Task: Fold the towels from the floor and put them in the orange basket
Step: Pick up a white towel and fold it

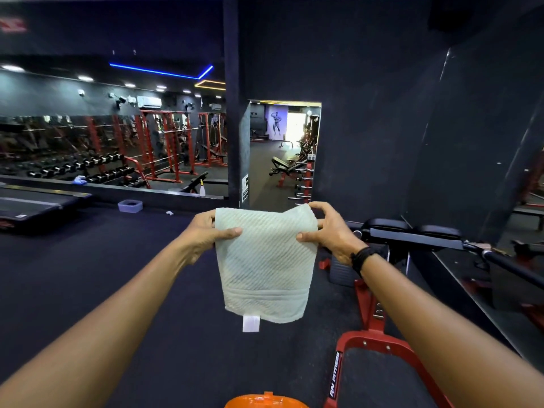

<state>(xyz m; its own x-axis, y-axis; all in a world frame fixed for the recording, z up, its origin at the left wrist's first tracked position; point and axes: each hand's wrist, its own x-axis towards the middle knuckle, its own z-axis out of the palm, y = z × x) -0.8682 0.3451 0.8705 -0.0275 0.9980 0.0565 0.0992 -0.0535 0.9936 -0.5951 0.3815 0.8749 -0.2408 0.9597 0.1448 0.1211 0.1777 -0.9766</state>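
Note:
A pale green ribbed towel (265, 266) hangs folded in the air at the middle of the view, a white label at its lower edge. My left hand (206, 231) pinches its upper left corner, thumb on the front. My right hand (329, 231) grips the upper right corner, with a black band on the wrist. Directly below, at the bottom edge of the view, the rim of the orange basket (266, 401) shows; its inside is hidden.
A red-framed gym machine (374, 343) with black pads stands close on the right. Dark floor (117, 275) spreads left. A treadmill (35, 201) and a small grey tub (130, 206) sit far left, a spray bottle (202, 188) by the mirror wall, and another bench through the doorway (284, 154).

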